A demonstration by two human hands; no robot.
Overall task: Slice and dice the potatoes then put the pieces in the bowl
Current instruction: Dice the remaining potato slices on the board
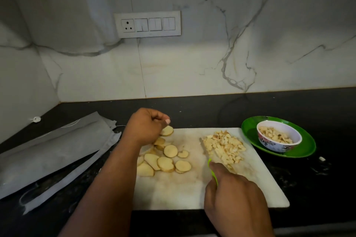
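From the head view, I was partway through the dicing. My left hand (pixel 147 127) had its fingers curled around a potato slice (pixel 167 131), pinching it just above the far end of the heap of slices (pixel 163 158) that lay on the cutting board (pixel 185 192), right under that grip. My right hand (pixel 231 190) held the green-handled knife (pixel 212 171) in a closed grip, forefinger stretched along the handle, with the blade lying low against the near edge of the pile of diced pieces (pixel 224 147) ahead of it. The bowl (pixel 279 138), already part filled with dice, stood on a green plate (pixel 306 146) on the worktop (pixel 317 111), beyond and to the right of the knife hand. I judged the next move would be to bring the slice across to the bare board by the blade, lay it flat and hold it steady for the cut. My left forearm reached forward, wrist bent down; my right wrist sat low and close to me.
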